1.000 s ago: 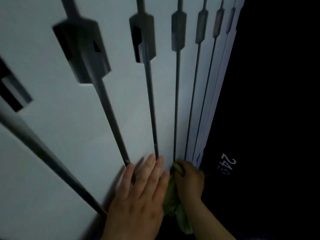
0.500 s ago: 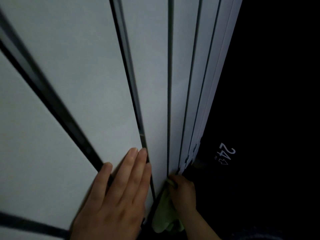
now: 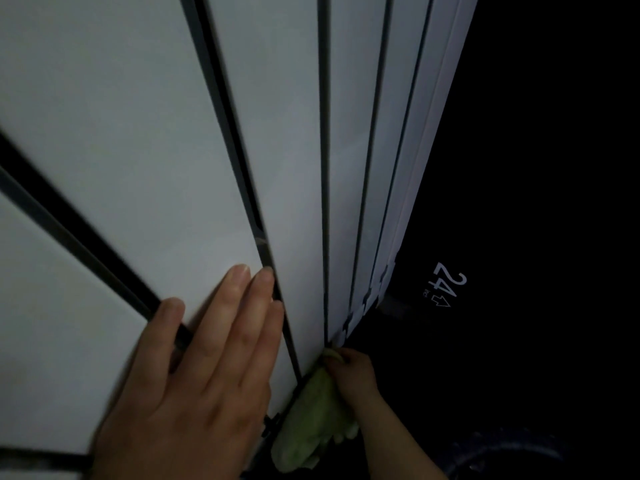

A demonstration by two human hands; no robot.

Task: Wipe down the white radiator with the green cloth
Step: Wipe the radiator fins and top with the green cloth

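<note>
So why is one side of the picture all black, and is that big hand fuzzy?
Head view: light is dim; only the white radiator catches it, so the right side goes nearly black except a white 24 marking. Head view: the left hand flat on the radiator looks a bit smeared, and the right hand gripping the green cloth sits in shadow.

A black surface fills the view from 1 to 4 o'clock, too dark to identify. A white "24" marking with a small arrow sits on it at 3 o'clock. A dim bluish curved shape, blurred, shows at 5 o'clock.
</note>
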